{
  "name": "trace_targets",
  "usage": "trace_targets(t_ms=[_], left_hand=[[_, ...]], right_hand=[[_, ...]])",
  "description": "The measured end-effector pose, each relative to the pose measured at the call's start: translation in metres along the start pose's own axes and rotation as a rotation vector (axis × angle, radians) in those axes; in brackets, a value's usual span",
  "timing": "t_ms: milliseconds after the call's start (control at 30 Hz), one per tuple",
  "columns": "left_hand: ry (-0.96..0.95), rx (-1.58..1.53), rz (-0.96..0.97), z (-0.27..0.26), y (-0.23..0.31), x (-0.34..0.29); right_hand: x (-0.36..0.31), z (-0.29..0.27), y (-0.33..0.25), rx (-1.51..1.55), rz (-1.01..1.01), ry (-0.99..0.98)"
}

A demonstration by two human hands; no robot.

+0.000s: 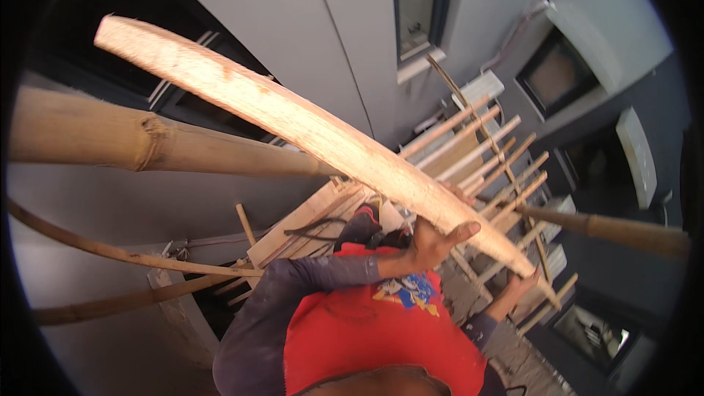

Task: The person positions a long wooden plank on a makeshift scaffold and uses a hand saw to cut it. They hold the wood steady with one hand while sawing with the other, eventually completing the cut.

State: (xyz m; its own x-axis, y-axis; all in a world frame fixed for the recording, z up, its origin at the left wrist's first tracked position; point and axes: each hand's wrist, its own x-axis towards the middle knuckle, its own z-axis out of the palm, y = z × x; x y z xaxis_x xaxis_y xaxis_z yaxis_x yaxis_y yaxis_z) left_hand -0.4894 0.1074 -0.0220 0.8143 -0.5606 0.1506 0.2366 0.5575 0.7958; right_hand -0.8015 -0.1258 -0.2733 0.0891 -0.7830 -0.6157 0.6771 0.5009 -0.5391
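A long, pale wooden plank point(293, 114) slants across the view in front of my chest, from the upper left down to the lower right. My left hand point(433, 246) grips it right of the middle, thumb on the near side and fingertips showing over the far edge. Closer to its lower right end, my right hand point(519, 286) is closed on the same plank from below, partly hidden behind it. The plank's upper left end sticks out free in the air.
A thick bamboo pole point(176, 136) comes in from the left behind the plank, with another bamboo pole point(601, 229) at the right. Wooden boards point(293, 227) lie below by my feet. Timber slats point(477, 150) form a scaffold farther down, beside grey walls point(323, 29) with windows point(419, 7).
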Motion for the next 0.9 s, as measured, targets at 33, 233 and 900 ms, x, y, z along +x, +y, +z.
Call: trace_targets(t_ms=[33,233,900], left_hand=[[-0.043,0.073,0.018,-0.004,0.002,-0.003],[-0.488,0.548,0.104,-0.018,0.025,0.001],[0.149,0.194,0.415,-0.11,0.22,0.016]], right_hand=[[-0.008,0.008,0.004,-0.002,0.011,0.059],[-0.013,0.015,-0.023,0.018,-0.018,0.15],[0.014,-0.091,-0.036,-0.027,-0.07,0.065]])
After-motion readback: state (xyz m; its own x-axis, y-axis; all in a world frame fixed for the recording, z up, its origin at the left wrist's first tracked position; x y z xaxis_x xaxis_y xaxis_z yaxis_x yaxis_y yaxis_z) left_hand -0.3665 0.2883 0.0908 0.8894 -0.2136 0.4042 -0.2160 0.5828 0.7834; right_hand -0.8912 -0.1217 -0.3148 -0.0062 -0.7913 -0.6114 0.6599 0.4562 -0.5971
